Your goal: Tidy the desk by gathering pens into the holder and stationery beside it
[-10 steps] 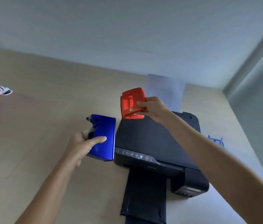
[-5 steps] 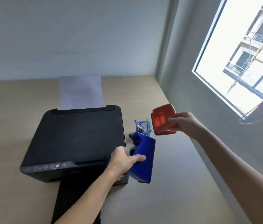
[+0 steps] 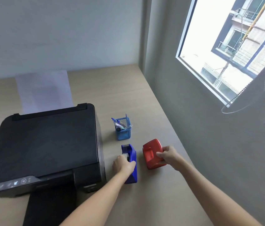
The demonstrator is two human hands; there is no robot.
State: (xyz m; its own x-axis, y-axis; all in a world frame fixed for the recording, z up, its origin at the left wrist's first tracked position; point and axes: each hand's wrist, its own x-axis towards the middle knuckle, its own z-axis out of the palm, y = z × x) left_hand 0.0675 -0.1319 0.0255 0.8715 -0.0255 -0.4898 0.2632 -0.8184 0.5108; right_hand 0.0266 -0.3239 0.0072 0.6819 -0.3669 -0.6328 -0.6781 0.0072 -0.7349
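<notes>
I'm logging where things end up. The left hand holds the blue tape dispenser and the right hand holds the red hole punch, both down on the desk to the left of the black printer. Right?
Not quite. The left hand holds the blue tape dispenser and the right hand holds the red hole punch, but the head view shows both on the desk to the right of the black printer, near the blue pen holder.

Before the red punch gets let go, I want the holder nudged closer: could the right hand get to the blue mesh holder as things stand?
Probably yes, once it frees itself. The right hand grips the red hole punch; the blue mesh pen holder stands just beyond, with bare desk between them.
</notes>
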